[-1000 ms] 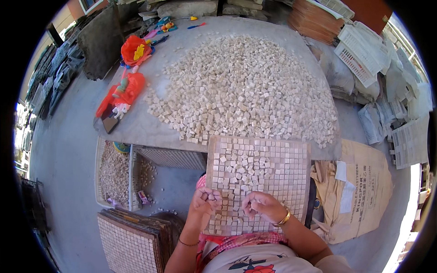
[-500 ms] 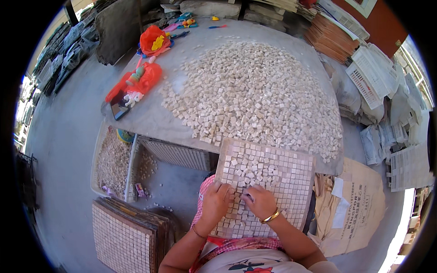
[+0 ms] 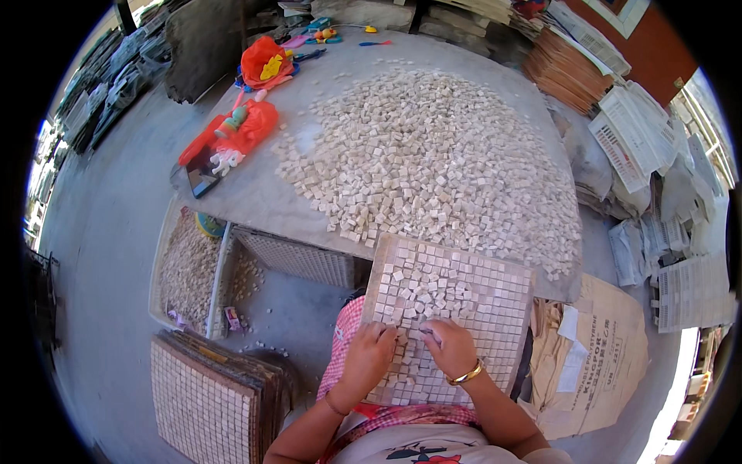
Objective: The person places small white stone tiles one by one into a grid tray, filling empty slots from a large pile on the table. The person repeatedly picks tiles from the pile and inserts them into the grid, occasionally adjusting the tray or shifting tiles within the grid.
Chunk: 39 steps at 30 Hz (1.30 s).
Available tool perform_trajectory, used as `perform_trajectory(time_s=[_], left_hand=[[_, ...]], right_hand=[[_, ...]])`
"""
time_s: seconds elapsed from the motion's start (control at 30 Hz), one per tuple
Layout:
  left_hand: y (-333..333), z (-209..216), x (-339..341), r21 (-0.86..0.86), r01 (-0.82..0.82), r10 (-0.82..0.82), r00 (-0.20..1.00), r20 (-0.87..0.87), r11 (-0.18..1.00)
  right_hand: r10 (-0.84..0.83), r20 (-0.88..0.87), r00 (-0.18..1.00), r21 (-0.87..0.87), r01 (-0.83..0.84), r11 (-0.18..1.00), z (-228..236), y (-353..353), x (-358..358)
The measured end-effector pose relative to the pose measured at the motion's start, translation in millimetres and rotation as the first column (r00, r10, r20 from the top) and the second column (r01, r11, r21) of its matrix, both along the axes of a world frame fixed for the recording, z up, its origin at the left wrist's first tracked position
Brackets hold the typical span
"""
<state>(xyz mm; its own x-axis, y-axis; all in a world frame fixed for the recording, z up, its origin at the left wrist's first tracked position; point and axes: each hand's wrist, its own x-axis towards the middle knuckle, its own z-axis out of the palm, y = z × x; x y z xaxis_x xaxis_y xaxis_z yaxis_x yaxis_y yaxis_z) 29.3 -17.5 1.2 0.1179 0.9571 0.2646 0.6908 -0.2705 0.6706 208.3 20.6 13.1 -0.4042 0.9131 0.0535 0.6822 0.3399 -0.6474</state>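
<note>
Head view is giving me, from far off, a large grey table that is filling the upper middle of the frame. Across it a broad pile of pale stone cubes is spreading toward the table's near edge. At lower centre a square tiled board is lying in front of the person's body, its far edge meeting the near side of the table. In the lower left I am seeing a stack of similar boards showing its gridded face, and at lower right a brown sack is lying flat beside the board. A white crate, left of centre, is holding a heap of small pale pieces. Toward the upper left, a red plastic bag is lying on the table.

Over the board, the left hand is hanging at its left part, the fingers bending close together; whether they are pinching a cube I am not able to tell. Just beside it, the right hand is facing it with fingers curling narrow, and I am not making out anything between them for certain. A dark phone is lying next to the bag. A gold bracelet is circling the right wrist. Smallest, loose cubes are sitting jumbled on the board, just above the hands.
</note>
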Motion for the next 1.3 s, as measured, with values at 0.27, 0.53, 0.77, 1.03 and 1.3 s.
perform_trajectory(time_s=[0.27, 0.53, 0.77, 1.03, 1.3], left_hand=[[-2, 2, -1, -0.003, -0.041, 0.041, 0.999, 0.008, 0.999], [-10, 2, 0, -0.028, -0.083, 0.085, 0.994, 0.067, 0.996], [-15, -6, 3, -0.022, -0.021, 0.022, 1.0, 0.016, 1.0], [-16, -5, 3, -0.05, -0.003, 0.005, 0.999, 0.052, 0.999], [-16, -2, 11, -0.027, 0.028, -0.028, 0.999, -0.014, 0.999]], right_hand=[[-0.01, 0.152, 0.988, 0.016, 0.008, 1.0, -2, -7, -2], [-0.124, -0.156, 0.98, -0.314, 0.07, 0.947, 11, 0, 10], [0.042, -0.045, 0.998, 0.02, -0.041, 0.999, -6, -9, 1], [0.06, 0.143, 0.988, -0.022, -0.057, 0.998, -1, -17, -12], [0.16, 0.181, 0.97, -0.265, -0.109, 0.958, 15, -21, 17]])
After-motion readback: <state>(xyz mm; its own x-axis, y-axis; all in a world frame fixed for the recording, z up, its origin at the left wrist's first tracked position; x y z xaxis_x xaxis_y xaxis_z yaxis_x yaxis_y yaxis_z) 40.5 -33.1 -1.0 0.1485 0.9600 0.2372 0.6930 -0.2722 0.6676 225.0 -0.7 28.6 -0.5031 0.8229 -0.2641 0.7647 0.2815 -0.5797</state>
